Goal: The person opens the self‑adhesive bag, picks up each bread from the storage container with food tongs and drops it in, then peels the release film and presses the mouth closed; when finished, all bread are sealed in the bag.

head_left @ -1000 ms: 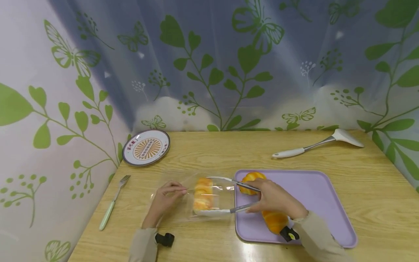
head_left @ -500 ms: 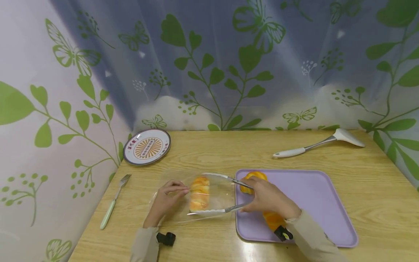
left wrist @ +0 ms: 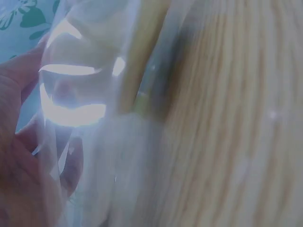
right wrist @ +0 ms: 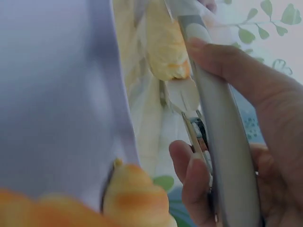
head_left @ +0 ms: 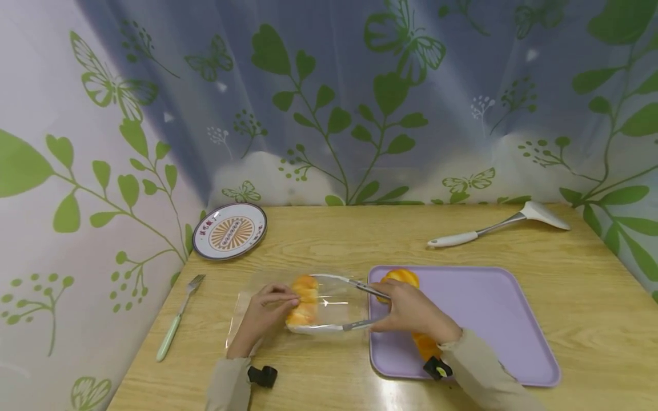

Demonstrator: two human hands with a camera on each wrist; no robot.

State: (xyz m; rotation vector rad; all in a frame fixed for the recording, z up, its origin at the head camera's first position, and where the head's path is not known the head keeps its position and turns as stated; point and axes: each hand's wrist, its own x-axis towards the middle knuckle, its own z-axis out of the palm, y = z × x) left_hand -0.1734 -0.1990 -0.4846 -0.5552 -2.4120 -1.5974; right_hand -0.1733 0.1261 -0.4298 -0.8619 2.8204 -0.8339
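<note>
Where tongs (head_left: pixel 354 326) flank it, bread (head_left: pixel 307 298) looks lumpy, golden.

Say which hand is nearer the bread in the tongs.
Left: left hand is at the left side of the bread; right hand is farther right, gripping the tongs.

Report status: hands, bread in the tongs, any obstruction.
Left hand pinching clear bag; right hand gripping tongs. Bread between their ends, inside bag. Possible obstruction: left fingertips, overlapping bread in head view.
</note>
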